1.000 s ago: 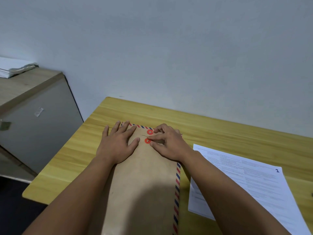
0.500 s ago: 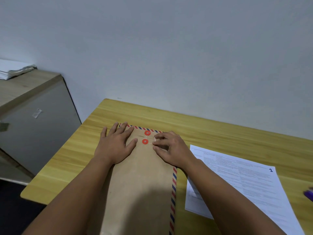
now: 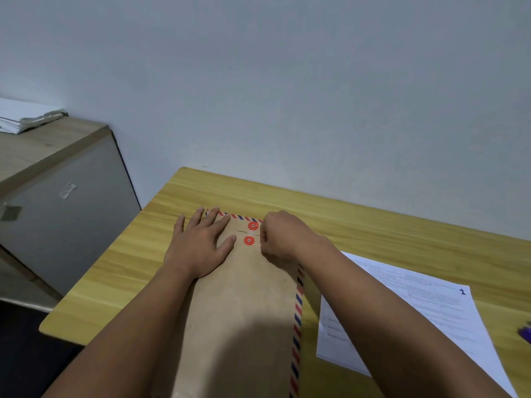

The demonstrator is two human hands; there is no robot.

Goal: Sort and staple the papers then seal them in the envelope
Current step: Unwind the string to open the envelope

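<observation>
A brown envelope point(image 3: 244, 305) with a red and blue striped border lies lengthwise on the wooden table point(image 3: 138, 262), flap end away from me. Two red string-tie discs point(image 3: 250, 233) sit near its far end, with thin string wound between them. My left hand point(image 3: 201, 242) lies flat, fingers spread, pressing the envelope's far left part. My right hand point(image 3: 283, 238) is closed just right of the discs, its fingertips pinching the string's loose end point(image 3: 256, 245). A printed sheet marked "1" point(image 3: 416, 311) rests to the right.
A grey cabinet point(image 3: 57, 202) stands to the left, with a stack of papers point(image 3: 26, 117) on top. A purple object point(image 3: 525, 334) peeks in at the right edge. The wall runs behind the table.
My right hand has shifted from beside the lower disc up and to the right, its fingers now curled on the string. String shows wound between the discs. My left hand stays flat.
</observation>
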